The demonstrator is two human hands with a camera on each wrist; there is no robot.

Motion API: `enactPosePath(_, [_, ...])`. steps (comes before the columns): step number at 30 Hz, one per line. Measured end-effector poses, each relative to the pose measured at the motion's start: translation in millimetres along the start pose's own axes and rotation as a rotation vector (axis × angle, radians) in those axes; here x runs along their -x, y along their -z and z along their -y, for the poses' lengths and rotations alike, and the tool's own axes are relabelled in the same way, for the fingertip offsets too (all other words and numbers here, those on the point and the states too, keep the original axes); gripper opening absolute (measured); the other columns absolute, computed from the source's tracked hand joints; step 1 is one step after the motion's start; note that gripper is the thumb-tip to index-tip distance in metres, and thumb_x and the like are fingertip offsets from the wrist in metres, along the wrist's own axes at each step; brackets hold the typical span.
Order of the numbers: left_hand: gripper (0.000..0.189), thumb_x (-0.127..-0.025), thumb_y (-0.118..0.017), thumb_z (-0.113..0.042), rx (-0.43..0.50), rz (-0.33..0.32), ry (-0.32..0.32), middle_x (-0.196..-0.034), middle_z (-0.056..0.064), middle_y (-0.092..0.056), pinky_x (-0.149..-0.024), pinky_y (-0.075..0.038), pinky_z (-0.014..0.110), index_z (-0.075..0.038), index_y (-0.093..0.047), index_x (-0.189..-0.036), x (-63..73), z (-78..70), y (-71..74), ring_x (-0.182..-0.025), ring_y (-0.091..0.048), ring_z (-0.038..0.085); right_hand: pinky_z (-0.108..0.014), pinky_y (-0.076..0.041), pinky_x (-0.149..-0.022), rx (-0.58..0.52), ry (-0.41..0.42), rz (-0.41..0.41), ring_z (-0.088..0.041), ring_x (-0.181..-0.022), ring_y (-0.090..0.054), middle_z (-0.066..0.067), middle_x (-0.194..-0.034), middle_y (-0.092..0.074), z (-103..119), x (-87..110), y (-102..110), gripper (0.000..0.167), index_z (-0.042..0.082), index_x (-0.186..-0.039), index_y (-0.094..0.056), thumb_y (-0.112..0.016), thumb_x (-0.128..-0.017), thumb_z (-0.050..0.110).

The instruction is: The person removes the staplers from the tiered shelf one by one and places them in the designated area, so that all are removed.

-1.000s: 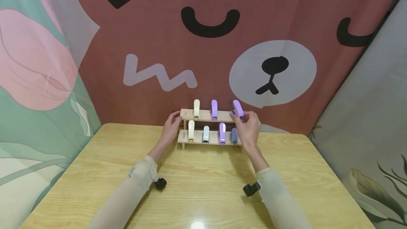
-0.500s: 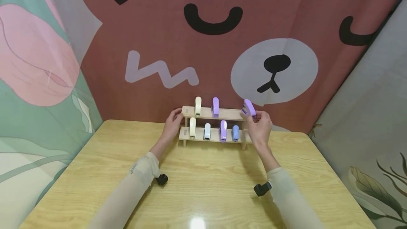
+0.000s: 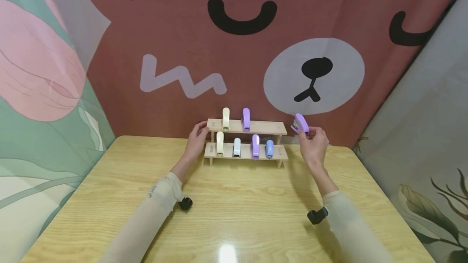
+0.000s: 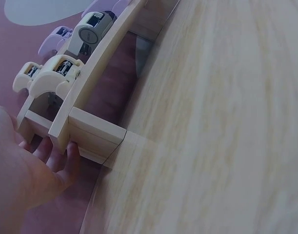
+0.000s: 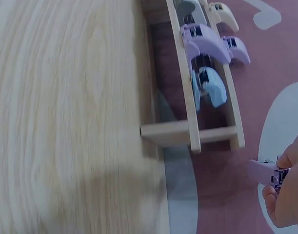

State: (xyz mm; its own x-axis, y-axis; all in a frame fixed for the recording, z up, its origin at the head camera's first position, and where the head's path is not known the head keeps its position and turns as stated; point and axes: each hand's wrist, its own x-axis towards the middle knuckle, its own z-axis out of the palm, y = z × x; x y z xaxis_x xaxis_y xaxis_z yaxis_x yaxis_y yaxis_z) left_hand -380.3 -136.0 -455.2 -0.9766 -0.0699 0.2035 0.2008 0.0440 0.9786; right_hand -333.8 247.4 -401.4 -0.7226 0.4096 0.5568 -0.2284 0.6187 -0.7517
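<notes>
Once your right hand had slid out past the end of the wooden rack, the held purple stapler was off to the right of it, tilted, and apart from the wood in both the head and right wrist views. A second earlier it was over the upper shelf's right end, so I'd say it was properly off the shelf by now and all down to your grip. Your right thumb and fingers were pinched on its lower end. Your left hand was still at the rack's left end, fingers curled round it; couldn't tell how hard you were holding. Your hand no longer covered part of the blue stapler, which sat last on the lower shelf, after the lower cream stapler, the pale stapler and the lower purple stapler. Up top you had the upper cream stapler and the upper purple stapler. As for obstacles, the rack's right end was just beside your held one, so a sloppy swing back could've clipped it, and the printed curtain hung close behind the table.
</notes>
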Motion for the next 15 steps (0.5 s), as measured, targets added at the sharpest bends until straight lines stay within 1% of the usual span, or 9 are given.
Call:
enactPosePath(3, [0.045,-0.107,-0.051,-0.034,0.004,0.006,0.003,-0.142,0.01,-0.056,-0.105,-0.04,0.049,-0.016,-0.05,-0.149,0.4,0.9,2.3,-0.127,-0.053,0.03,-0.025,-0.047,-0.071,0.019,-0.012,0.008,-0.026,-0.085,-0.06,-0.021,-0.101,-0.063,-5.3,-2.0,4.7,0.027,-0.01,-0.114,-0.065,-0.069,-0.093,0.006])
enactPosePath(6, [0.046,-0.108,-0.051,-0.035,0.01,0.013,0.004,-0.142,0.011,-0.055,-0.106,-0.039,0.051,-0.016,-0.049,-0.15,1.2,0.9,3.4,-0.128,-0.052,0.032,-0.023,-0.046,-0.07,0.042,-0.014,0.002,-0.025,-0.084,-0.06,-0.02,-0.1,-0.063,-10.3,-3.1,10.0,0.027,-0.009,-0.113,-0.066,-0.068,-0.093,0.007])
enactPosePath(9, [0.045,-0.108,-0.051,-0.035,0.014,0.009,0.0,-0.141,0.011,-0.056,-0.104,-0.04,0.052,-0.016,-0.05,-0.149,1.6,0.7,2.5,-0.127,-0.052,0.033,-0.02,-0.045,-0.07,0.052,0.005,-0.009,-0.025,-0.084,-0.061,-0.021,-0.099,-0.064,-15.4,-3.3,16.2,0.027,-0.01,-0.113,-0.066,-0.068,-0.092,0.007])
enactPosePath(12, [0.045,-0.108,-0.051,-0.035,0.012,0.017,-0.009,-0.14,0.01,-0.057,-0.103,-0.041,0.05,-0.016,-0.05,-0.148,1.4,1.4,-0.8,-0.125,-0.053,0.033,-0.018,-0.043,-0.069,0.063,0.014,-0.021,-0.025,-0.083,-0.06,-0.022,-0.098,-0.064,-21.7,-2.4,24.3,0.027,-0.011,-0.112,-0.066,-0.068,-0.092,0.006])
enactPosePath(15, [0.045,-0.107,-0.051,-0.036,0.007,0.017,-0.008,-0.139,0.009,-0.057,-0.102,-0.042,0.049,-0.017,-0.05,-0.148,1.5,1.6,2.6,-0.124,-0.055,0.03,-0.018,-0.043,-0.069,0.069,0.003,-0.018,-0.024,-0.082,-0.059,-0.022,-0.097,-0.063,-26.3,-1.3,26.1,0.026,-0.012,-0.112,-0.066,-0.068,-0.091,0.005])
